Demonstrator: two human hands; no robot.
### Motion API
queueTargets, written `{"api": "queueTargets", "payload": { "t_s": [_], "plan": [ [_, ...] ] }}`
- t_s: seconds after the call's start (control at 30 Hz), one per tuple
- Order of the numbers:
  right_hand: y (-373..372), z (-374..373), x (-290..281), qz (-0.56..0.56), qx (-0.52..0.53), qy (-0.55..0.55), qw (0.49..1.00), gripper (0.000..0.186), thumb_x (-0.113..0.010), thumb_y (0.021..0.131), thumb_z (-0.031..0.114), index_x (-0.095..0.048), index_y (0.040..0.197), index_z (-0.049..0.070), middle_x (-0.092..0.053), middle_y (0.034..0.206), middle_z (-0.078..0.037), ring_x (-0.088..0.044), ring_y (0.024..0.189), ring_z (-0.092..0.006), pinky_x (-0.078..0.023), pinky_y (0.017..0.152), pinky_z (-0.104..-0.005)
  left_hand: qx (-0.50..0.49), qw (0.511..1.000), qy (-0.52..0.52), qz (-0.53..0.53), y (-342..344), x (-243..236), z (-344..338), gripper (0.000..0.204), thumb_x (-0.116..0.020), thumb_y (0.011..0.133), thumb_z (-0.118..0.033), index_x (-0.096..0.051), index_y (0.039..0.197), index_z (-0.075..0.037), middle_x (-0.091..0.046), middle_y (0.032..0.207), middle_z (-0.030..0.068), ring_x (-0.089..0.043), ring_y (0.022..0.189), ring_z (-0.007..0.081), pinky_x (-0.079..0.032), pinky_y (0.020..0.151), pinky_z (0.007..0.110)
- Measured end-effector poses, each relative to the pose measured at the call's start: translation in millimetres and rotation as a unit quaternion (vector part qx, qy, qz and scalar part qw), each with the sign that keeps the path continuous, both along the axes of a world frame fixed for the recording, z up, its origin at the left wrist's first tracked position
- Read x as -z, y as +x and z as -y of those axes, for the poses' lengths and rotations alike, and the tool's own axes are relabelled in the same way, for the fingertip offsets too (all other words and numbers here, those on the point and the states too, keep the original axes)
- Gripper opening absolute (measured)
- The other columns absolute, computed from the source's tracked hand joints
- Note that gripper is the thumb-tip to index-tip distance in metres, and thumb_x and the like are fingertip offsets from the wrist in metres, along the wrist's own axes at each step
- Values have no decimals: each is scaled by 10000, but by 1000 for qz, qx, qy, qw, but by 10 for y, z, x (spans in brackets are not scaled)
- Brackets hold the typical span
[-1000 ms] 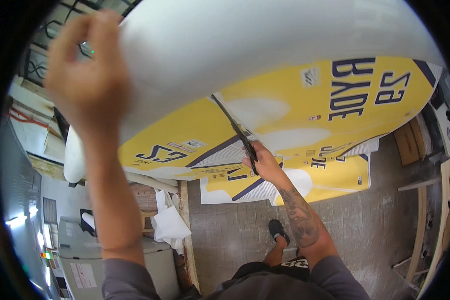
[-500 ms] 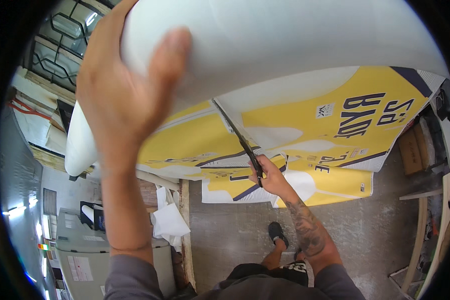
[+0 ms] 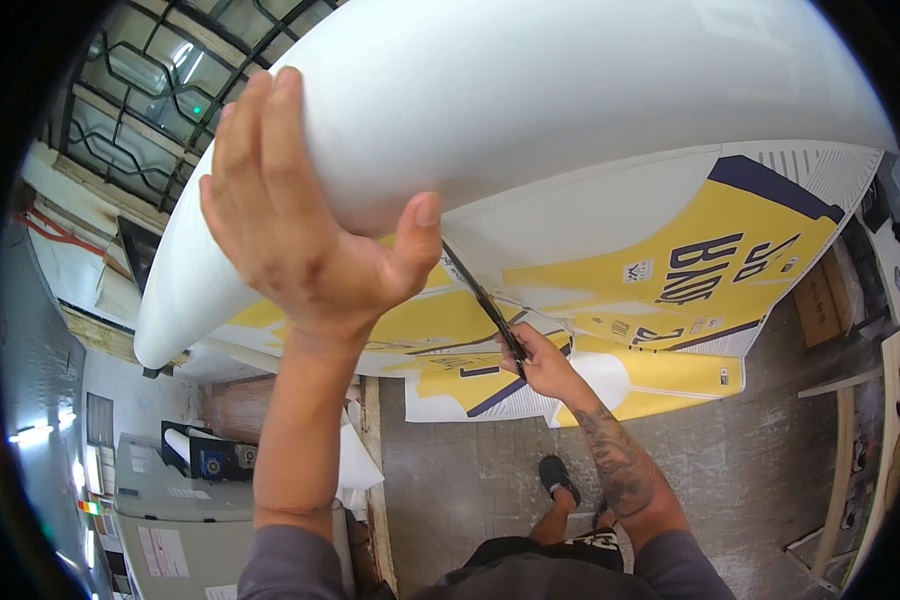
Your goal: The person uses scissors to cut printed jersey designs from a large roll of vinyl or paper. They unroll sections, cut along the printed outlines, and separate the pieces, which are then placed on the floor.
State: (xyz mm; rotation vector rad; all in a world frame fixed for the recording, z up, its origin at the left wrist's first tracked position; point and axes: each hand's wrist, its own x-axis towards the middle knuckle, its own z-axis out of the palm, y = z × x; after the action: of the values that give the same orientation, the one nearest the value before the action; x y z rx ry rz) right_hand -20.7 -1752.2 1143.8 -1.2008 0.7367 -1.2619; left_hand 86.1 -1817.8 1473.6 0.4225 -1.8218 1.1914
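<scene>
Right grip (image 3: 537,360) clasping scissors (image 3: 484,299), left grip (image 3: 305,230) splayed at roll (image 3: 570,95), floor (image 3: 465,500) beyond sheet edge (image 3: 660,400)

At upper left, the person's bare left hand (image 3: 315,230), thumb spread apart, overlaps the large, smooth white roll (image 3: 570,90) that curves across the top of the frame. Near the centre, the bare right hand (image 3: 542,362) grips a pair of long, slim black scissors (image 3: 484,302), slanting up-left over the hanging yellow, white and navy printed sheet (image 3: 560,285). A brown cardboard box (image 3: 820,310) sits at right, a grey lidded cabinet (image 3: 220,545) at lower left.
</scene>
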Motion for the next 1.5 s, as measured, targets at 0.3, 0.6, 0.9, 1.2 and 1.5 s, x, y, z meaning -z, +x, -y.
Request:
{"api": "queueTargets", "payload": {
  "t_s": [0.3,0.6,0.9,1.2,1.5],
  "plan": [
    [-127,147,-244,19,13,49,999,468,-692,864,-7,-477,1280,12,-481,948,-5,-495,926,-102,-403,904,-255,-34,922,384,-28,-368,-1048,104,450,-497,951,-390,-651,1068,17,-682,954,200,-641,851,310,-474,823,362],
    [-163,116,-265,-96,57,29,993,557,-763,768,-8,-501,1259,-8,-588,1117,-74,-591,1031,-181,-469,903,-307,40,995,84,-29,-86,-780,70,572,-638,848,-417,-620,1198,35,-661,1084,217,-638,993,376,-481,859,448],
    [-126,221,317,3,88,-19,996,486,-745,815,48,-516,1243,13,-511,936,-19,-495,829,-127,-435,776,-254,17,998,35,40,-175,-380,211,729,-503,925,-579,-545,1319,32,-597,1262,206,-581,1155,341,-438,992,426],
    [-375,-482,662,31,64,100,992,273,-677,884,32,-575,1136,8,-560,914,-1,-524,847,-93,-455,784,-252,-6,996,87,-32,-37,-296,327,691,-550,877,-537,-589,1271,29,-635,1231,197,-624,1100,354,-484,935,421],
    [-1042,-3071,1215,-282,50,176,942,289,-609,855,32,-590,1142,2,-629,1031,-121,-624,894,-198,-496,791,-389,-36,987,-38,-154,-150,556,261,683,-527,908,-430,-380,1445,-33,-406,1488,183,-275,1423,388,-180,1133,488]
  ]
}}
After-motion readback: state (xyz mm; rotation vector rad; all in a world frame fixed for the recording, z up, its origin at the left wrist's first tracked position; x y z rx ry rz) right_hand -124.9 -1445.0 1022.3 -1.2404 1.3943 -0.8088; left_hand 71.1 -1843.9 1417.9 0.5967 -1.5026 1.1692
